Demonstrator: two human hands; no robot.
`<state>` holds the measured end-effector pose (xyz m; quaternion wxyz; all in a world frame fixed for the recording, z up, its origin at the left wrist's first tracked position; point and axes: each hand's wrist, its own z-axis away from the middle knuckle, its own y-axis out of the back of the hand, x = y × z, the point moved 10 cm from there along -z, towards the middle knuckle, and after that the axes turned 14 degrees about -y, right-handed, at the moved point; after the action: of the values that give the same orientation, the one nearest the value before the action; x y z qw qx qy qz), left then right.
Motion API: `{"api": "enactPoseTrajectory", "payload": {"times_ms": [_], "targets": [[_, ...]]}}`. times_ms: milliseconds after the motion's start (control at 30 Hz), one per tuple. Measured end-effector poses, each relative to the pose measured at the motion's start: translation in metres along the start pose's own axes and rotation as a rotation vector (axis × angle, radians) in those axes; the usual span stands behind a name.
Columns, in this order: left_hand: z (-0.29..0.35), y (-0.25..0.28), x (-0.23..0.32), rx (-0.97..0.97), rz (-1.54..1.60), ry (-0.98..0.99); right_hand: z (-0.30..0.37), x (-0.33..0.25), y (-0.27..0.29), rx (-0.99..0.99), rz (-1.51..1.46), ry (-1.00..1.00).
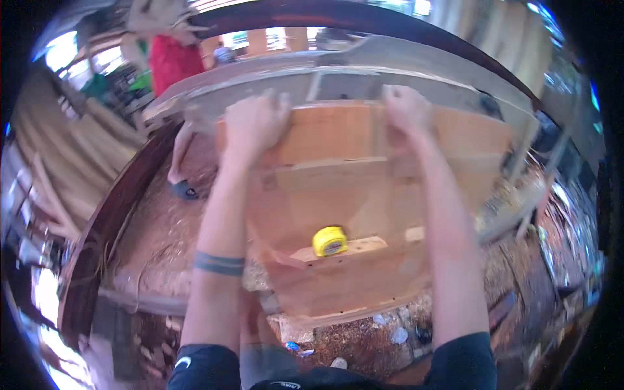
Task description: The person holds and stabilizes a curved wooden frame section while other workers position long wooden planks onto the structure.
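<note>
Both of my arms reach forward over a brown wooden panel assembly (331, 133) with a stepped ledge across its lower part. My left hand (255, 122) is closed over the panel's upper edge near its left end. Farther right, my right hand (408, 112) grips the same edge; its fingertips are smeared and partly hidden. A yellow tape measure (330, 241) rests on the ledge, between my forearms and touched by neither hand. Motion blurs the panel, so its joints are hard to make out.
Just beyond the panel runs a long pale wooden frame (260, 84). A dark red curved beam (97, 240) arcs around the left side. Someone in red shorts (174, 64) stands at the far left. Boards (58, 153) lean at left; wood shavings (156, 237) litter the floor.
</note>
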<state>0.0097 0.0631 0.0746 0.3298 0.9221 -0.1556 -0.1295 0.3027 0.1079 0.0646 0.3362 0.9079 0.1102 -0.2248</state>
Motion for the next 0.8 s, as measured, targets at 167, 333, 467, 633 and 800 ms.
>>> {"api": "enactPoseTrajectory", "payload": {"times_ms": [167,333,467,633,800], "targets": [[0.003,-0.004,-0.002,-0.027,0.135,-0.004,-0.004,-0.002,-0.007,-0.002,0.016,0.12],[0.007,-0.001,-0.004,-0.005,0.123,0.003,-0.017,0.02,-0.018,-0.062,0.083,0.0],[0.007,-0.009,-0.006,-0.03,0.171,0.019,-0.025,0.031,-0.025,-0.056,0.107,-0.022],[0.006,-0.01,-0.005,-0.052,0.145,0.015,-0.039,0.042,-0.038,-0.112,0.113,-0.03],[0.012,-0.003,-0.006,-0.051,0.143,0.032,-0.037,0.037,-0.031,-0.062,0.108,-0.001]]}}
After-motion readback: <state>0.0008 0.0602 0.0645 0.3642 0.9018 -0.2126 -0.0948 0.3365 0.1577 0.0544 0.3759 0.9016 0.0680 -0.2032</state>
